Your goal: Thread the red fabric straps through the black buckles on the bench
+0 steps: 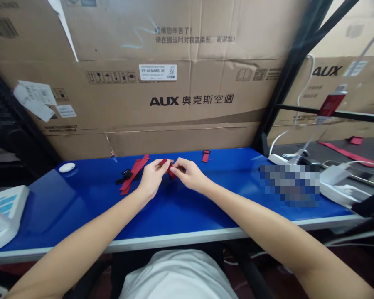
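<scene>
Both my hands meet above the middle of the blue table, working on one short red strap (172, 171). My left hand (152, 176) pinches the strap from the left, and a red end pokes up between thumb and fingers. From the other side my right hand (187, 172) grips it with thumb and bent fingers; whether a buckle is in there is hidden. Left of my hands lie several flat red straps (132, 178) beside a few black buckles (124, 176). Farther back, to the right, rests a red strap piece with a black buckle (206, 156).
A tall cardboard sheet (205, 112) stands along the back of the blue table (199, 211). At left are a white round object (67, 167) and a white box-like item (15, 211). White power strips (336, 191) with cables lie at right, near a black metal frame (262, 143).
</scene>
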Available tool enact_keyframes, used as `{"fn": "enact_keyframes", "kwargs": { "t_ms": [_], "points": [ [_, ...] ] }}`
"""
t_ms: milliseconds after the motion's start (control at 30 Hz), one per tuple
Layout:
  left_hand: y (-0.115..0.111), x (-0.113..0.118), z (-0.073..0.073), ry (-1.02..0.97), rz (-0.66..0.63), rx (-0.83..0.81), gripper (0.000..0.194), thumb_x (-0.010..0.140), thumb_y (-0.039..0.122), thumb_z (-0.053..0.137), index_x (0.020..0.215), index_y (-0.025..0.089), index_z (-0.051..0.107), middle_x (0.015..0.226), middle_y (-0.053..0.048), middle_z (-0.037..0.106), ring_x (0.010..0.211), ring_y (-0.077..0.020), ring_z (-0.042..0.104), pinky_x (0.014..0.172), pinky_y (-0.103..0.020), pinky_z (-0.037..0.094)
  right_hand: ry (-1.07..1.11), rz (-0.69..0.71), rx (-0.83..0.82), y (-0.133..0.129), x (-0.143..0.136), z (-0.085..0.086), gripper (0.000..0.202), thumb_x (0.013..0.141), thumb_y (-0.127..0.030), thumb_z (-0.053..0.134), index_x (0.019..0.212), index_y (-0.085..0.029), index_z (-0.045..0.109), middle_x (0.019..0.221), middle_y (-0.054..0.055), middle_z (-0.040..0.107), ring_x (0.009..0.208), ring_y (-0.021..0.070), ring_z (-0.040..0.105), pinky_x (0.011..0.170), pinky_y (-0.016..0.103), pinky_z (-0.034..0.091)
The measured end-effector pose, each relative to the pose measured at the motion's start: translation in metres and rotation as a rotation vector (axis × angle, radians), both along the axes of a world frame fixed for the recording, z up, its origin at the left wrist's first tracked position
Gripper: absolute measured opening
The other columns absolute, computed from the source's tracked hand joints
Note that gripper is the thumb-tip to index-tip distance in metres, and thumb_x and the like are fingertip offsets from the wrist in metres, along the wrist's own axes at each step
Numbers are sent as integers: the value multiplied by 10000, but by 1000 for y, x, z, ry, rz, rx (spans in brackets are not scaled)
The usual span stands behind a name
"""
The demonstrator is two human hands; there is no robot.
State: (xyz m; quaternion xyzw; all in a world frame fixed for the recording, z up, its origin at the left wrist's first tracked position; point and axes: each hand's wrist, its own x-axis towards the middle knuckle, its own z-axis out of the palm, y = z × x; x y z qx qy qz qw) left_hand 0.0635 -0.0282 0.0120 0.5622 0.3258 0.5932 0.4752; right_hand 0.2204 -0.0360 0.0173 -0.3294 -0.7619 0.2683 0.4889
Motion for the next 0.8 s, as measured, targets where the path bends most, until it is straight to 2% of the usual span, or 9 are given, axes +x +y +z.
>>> {"fn": "enact_keyframes", "kwargs": {
  "t_ms": [133,267,467,567,667,733,800],
  "points": [
    [-2,1,4,-83,-79,-79,331,697,373,780,912,131,708,996,-106,713,946,-222,656,917,-380,478,16,5,35,4,-3,-2,207,873,-345,525,744,-184,545,682,-12,520,594,117,441,581,260,372],
    [-3,1,7,-106,-109,-74,330,690,364,789,916,134,716,985,-98,714,938,-214,659,917,-366,479,29,-31,39,8,-3,-3,184,860,-312,536,726,-186,538,706,-12,516,611,118,447,605,264,378],
    [-3,3,2,-89,-83,-52,323,689,381,788,901,146,724,982,-92,717,939,-218,658,909,-361,485,8,-29,20,13,-5,-5,185,866,-288,531,714,-183,534,686,-15,520,597,121,445,609,272,381],
    [-2,2,1,-97,-103,-81,329,691,384,787,906,142,729,989,-92,717,943,-213,659,926,-363,478,-25,-109,93,17,-5,-7,175,863,-280,557,719,-181,575,729,6,542,696,145,483,710,297,400],
    [2,0,3,-110,-63,-90,343,680,383,797,904,133,732,989,-99,718,960,-217,656,935,-363,470,-52,-169,152,22,-4,-9,169,850,-289,596,723,-180,606,806,30,569,832,170,510,854,344,381],
    [5,-2,3,-117,-14,-74,342,670,379,804,893,130,732,987,-105,719,969,-222,654,927,-367,473,-81,-129,145,24,-4,-11,154,846,-289,602,735,-182,613,827,33,588,859,176,522,883,357,375],
    [7,-3,2,-111,15,-51,338,676,378,800,895,129,731,996,-110,718,979,-225,652,929,-370,471,-75,-62,112,23,-3,-11,139,851,-283,585,757,-183,608,824,30,607,832,171,536,847,340,399]
  ]
}}
